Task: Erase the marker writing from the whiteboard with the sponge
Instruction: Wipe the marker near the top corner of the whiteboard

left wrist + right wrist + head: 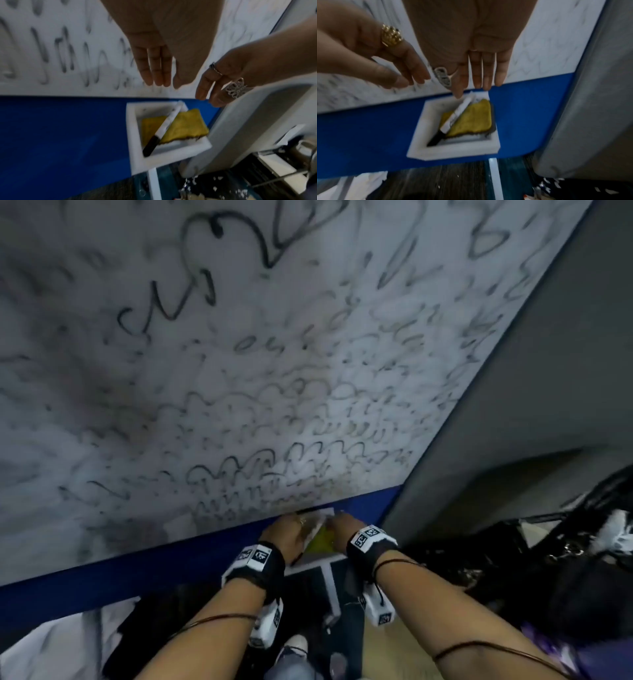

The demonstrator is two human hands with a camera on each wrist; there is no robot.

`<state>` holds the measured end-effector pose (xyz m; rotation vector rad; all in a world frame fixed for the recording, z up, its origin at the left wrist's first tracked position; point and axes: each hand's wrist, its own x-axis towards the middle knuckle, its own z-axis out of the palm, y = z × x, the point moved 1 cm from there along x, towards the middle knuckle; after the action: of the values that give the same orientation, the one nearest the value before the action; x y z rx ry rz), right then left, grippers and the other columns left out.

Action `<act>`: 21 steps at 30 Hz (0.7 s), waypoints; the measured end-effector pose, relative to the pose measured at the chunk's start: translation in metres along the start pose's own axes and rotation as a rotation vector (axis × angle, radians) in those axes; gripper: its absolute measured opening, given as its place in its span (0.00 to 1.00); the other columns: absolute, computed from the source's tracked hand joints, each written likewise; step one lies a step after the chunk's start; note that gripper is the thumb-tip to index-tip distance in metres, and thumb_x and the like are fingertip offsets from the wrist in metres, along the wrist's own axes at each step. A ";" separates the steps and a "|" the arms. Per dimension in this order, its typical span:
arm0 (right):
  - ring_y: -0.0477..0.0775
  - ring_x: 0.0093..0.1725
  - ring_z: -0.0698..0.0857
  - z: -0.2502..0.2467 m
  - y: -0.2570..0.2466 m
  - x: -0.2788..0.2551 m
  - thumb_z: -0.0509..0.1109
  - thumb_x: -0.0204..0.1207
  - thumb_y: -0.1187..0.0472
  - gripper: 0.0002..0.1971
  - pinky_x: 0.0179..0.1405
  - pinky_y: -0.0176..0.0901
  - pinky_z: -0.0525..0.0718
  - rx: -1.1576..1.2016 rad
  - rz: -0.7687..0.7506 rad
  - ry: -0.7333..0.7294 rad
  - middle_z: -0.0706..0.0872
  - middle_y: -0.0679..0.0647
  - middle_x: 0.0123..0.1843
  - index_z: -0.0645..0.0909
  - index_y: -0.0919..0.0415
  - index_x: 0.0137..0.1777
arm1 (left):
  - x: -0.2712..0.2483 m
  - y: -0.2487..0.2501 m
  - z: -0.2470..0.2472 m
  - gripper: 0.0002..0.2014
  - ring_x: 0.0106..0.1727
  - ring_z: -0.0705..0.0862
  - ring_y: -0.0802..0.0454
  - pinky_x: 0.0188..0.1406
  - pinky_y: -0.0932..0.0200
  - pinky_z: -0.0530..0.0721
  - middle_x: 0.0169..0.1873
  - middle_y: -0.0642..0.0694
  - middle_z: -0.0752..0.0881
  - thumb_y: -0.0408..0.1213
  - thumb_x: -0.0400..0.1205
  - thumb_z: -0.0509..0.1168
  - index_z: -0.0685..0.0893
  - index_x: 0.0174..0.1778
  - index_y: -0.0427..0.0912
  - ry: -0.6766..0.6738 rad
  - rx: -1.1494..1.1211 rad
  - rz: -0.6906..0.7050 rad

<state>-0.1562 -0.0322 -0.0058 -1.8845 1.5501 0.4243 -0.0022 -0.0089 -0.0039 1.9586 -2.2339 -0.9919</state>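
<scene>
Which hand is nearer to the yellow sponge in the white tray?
Right. The right hand hangs just above the far edge of the white tray, close to the yellow sponge; the left hand is further left, over the whiteboard. Neither touches it.

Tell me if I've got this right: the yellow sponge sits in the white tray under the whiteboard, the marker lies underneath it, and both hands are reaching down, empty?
Not quite. The white marker with the black cap lies on top of the yellow sponge, not under it, as the left wrist view shows. The rest holds: the sponge sits in the white tray, and the left hand and right hand reach down empty.
</scene>
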 end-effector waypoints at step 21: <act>0.64 0.71 0.74 0.044 0.016 0.065 0.58 0.83 0.66 0.19 0.70 0.50 0.72 0.216 0.275 0.064 0.72 0.66 0.72 0.67 0.67 0.73 | 0.064 -0.023 0.070 0.24 0.74 0.70 0.39 0.70 0.49 0.70 0.77 0.38 0.67 0.42 0.88 0.52 0.62 0.80 0.40 -0.195 0.157 -0.160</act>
<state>-0.1484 -0.0529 -0.0832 -1.5410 1.8286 0.3028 -0.0243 -0.0356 -0.0955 2.2277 -2.3508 -1.0996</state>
